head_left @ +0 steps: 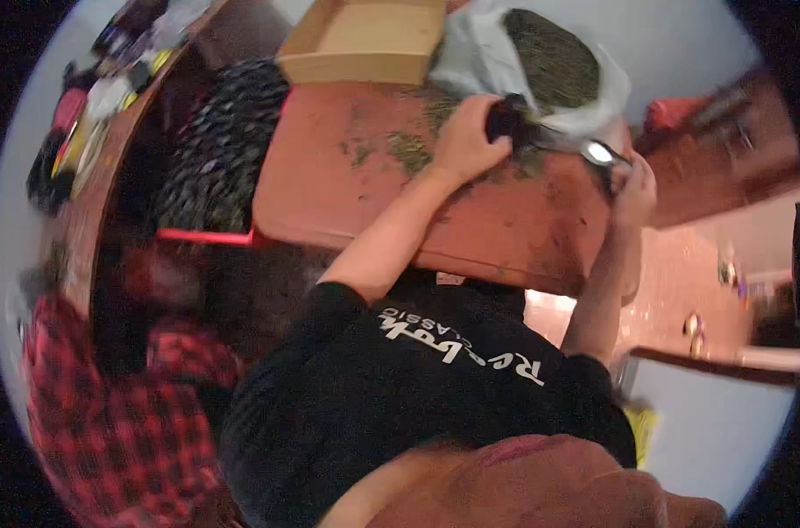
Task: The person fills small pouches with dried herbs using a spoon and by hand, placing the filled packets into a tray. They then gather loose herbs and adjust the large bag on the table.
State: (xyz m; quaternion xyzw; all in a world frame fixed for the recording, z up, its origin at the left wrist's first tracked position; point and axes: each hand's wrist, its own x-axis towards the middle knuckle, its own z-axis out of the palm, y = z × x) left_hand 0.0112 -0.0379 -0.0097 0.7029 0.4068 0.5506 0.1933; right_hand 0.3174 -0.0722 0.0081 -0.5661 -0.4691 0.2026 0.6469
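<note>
My left hand is closed round a small black object above the far part of the reddish-brown table. At the table's right edge, my right hand grips a dark thing with a bright round metallic end, perhaps a spoon or scoop; blur hides its exact shape. Just beyond my hands stands a whitish plastic bag, open at the top, with dark green-brown loose leaves in it. Scattered green crumbs lie on the table near my left hand.
An open cardboard box sits at the table's far edge. To the left is a red-rimmed tray of dark pieces. A shelf with assorted items runs along the left. Red plaid cloth is at lower left, a white surface at lower right.
</note>
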